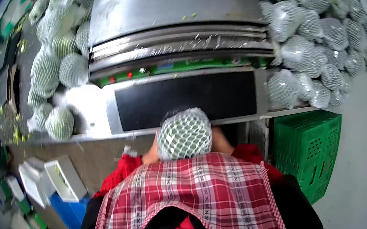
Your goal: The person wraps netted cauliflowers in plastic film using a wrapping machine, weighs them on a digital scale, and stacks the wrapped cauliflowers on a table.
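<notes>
— Where was the netted vegetable [186, 136]?
— By the near edge of the metal tabletop [107, 108], just before the black panel [190, 97].
— And the 2 hands?
— The left hand [152, 154] and right hand [222, 143] clasped it between them, 1 at each side, fingertips hidden.
— What lay around?
— Wrapped produce [46, 70] was heaped left and right; green crates [313, 153] stood at the right.
</notes>
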The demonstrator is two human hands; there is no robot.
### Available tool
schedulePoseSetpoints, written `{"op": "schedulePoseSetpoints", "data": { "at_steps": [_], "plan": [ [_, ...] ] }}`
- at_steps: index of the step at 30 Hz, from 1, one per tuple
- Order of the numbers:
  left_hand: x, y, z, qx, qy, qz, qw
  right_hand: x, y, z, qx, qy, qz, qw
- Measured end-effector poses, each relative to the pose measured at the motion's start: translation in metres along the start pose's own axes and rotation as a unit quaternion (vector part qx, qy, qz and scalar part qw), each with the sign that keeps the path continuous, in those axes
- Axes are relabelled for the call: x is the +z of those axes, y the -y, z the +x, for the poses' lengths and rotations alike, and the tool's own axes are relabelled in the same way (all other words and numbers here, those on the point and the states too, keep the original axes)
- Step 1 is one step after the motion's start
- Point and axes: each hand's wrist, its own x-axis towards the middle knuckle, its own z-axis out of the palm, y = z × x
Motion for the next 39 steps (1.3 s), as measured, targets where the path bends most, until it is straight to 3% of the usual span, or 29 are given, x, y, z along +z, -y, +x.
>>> {"op": "schedulePoseSetpoints", "data": {
  "at_steps": [2, 5, 7, 8, 9, 10, 12, 13, 14, 15, 16, 17, 18, 19, 20, 21, 22, 23, 24, 26, 28, 29, 32, 34, 35, 36, 37, 38, 39],
  "plan": [
    [0.008, -0.004, 0.032, 0.242, 0.023, -0.057, 0.968, 0.015, 0.015, 0.019, -0.006, -0.017, -0.024, 1.000],
    [0.019, -0.010, 0.055, 0.541, 0.056, -0.177, 0.821, -0.001, 0.037, 0.024, -0.027, -0.040, 0.057, 0.997],
    [0.024, -0.070, 0.022, 0.584, 0.034, -0.012, 0.811, -0.017, 0.055, 0.020, -0.039, -0.035, 0.179, 0.982],
    [0.025, -0.137, -0.028, 0.527, 0.002, 0.197, 0.827, -0.025, 0.064, 0.016, -0.044, -0.024, 0.259, 0.965],
    [0.020, -0.165, -0.039, 0.412, 0.223, 0.095, 0.878, -0.034, 0.073, 0.007, -0.046, -0.005, 0.352, 0.935],
    [0.011, -0.171, -0.047, 0.261, 0.322, 0.070, 0.907, -0.042, 0.081, -0.007, -0.046, 0.022, 0.448, 0.893],
    [-0.009, -0.156, -0.066, 0.116, 0.286, 0.027, 0.951, -0.060, 0.093, -0.040, -0.054, 0.084, 0.615, 0.782],
    [-0.012, -0.155, -0.066, 0.127, 0.256, 0.015, 0.958, -0.066, 0.097, -0.059, -0.073, 0.100, 0.668, 0.734],
    [-0.004, -0.168, -0.066, 0.263, 0.262, 0.086, 0.924, -0.070, 0.100, -0.074, -0.103, 0.098, 0.702, 0.697],
    [0.005, -0.175, -0.052, 0.267, 0.204, 0.143, 0.931, -0.071, 0.104, -0.087, -0.158, 0.043, 0.700, 0.695],
    [0.023, -0.178, -0.034, 0.262, 0.178, 0.175, 0.932, -0.072, 0.106, -0.089, -0.247, -0.120, 0.642, 0.716],
    [0.060, -0.188, -0.029, 0.192, 0.132, 0.089, 0.968, -0.080, 0.097, -0.085, -0.322, -0.302, 0.382, 0.812],
    [0.080, -0.191, -0.007, 0.226, 0.187, 0.087, 0.952, -0.097, 0.093, -0.091, -0.247, -0.369, 0.277, 0.852],
    [0.098, -0.203, 0.005, 0.358, 0.219, 0.215, 0.882, -0.119, 0.075, -0.096, -0.244, -0.402, 0.322, 0.822],
    [0.123, -0.229, 0.006, 0.468, 0.237, 0.156, 0.837, -0.154, 0.046, -0.099, -0.279, -0.376, 0.506, 0.725],
    [0.130, -0.223, 0.005, 0.375, 0.321, 0.068, 0.867, -0.198, 0.013, -0.101, -0.316, -0.360, 0.602, 0.639],
    [0.133, -0.215, 0.005, 0.497, 0.252, 0.155, 0.816, -0.250, -0.059, -0.097, -0.406, -0.272, 0.646, 0.586],
    [0.124, -0.218, 0.007, 0.506, 0.241, 0.171, 0.810, -0.301, 0.017, -0.110, -0.180, -0.528, 0.647, 0.520],
    [0.102, -0.205, 0.022, 0.584, 0.127, 0.180, 0.781, -0.315, 0.048, -0.105, -0.146, -0.601, 0.588, 0.522],
    [0.052, -0.203, 0.040, 0.536, -0.042, 0.217, 0.815, -0.395, -0.014, -0.091, -0.204, -0.600, 0.507, 0.584],
    [-0.014, -0.195, 0.043, 0.478, -0.228, 0.208, 0.823, -0.410, -0.033, -0.060, -0.016, -0.667, 0.338, 0.663],
    [-0.047, -0.187, 0.042, 0.445, -0.337, 0.168, 0.813, -0.415, -0.037, -0.050, -0.022, -0.656, 0.340, 0.674],
    [-0.171, -0.150, 0.057, 0.270, -0.642, 0.177, 0.696, -0.417, -0.048, -0.032, 0.046, -0.714, 0.261, 0.647],
    [-0.248, -0.139, 0.081, 0.135, -0.703, 0.041, 0.697, -0.401, -0.032, -0.042, 0.004, -0.649, 0.400, 0.647],
    [-0.284, -0.131, 0.103, 0.120, -0.688, -0.004, 0.716, -0.391, -0.008, -0.047, 0.101, -0.719, 0.291, 0.623],
    [-0.308, -0.127, 0.119, 0.106, -0.669, -0.049, 0.734, -0.406, -0.036, -0.051, 0.098, -0.723, 0.289, 0.620],
    [-0.310, -0.142, 0.106, 0.157, -0.494, -0.207, 0.830, -0.432, -0.094, -0.060, 0.087, -0.756, 0.145, 0.632],
    [-0.312, -0.151, 0.109, 0.136, -0.515, -0.226, 0.816, -0.447, -0.127, -0.068, 0.077, -0.773, -0.003, 0.630],
    [-0.312, -0.153, 0.114, 0.133, -0.519, -0.255, 0.805, -0.427, -0.086, -0.069, 0.067, -0.793, -0.022, 0.606]
  ]
}}
